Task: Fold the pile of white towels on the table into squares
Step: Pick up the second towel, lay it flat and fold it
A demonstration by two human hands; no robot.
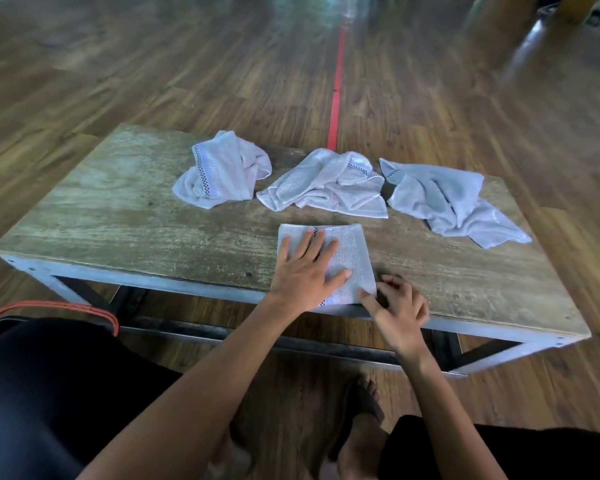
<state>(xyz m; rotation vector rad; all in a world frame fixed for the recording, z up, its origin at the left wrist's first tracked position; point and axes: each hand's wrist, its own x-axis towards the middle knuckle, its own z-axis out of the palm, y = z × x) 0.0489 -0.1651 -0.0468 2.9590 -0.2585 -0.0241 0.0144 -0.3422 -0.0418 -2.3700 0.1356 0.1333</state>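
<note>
The folded towel (352, 251) is lying as a rough square at the near edge of the table (118, 216). The left hand (305, 268) is pressing on it, flat, with its fingers spread. The right hand (400, 306), fingers curled, is touching the towel's near right corner; I cannot tell if it is pinching. Three crumpled towels (326, 185) are lying in a row behind.

My left hand (305, 271) and right hand (400, 311) extend from bare forearms (201, 386). Black clothing (49, 393) covers my lap. My feet (357, 441) are blurred.
</note>
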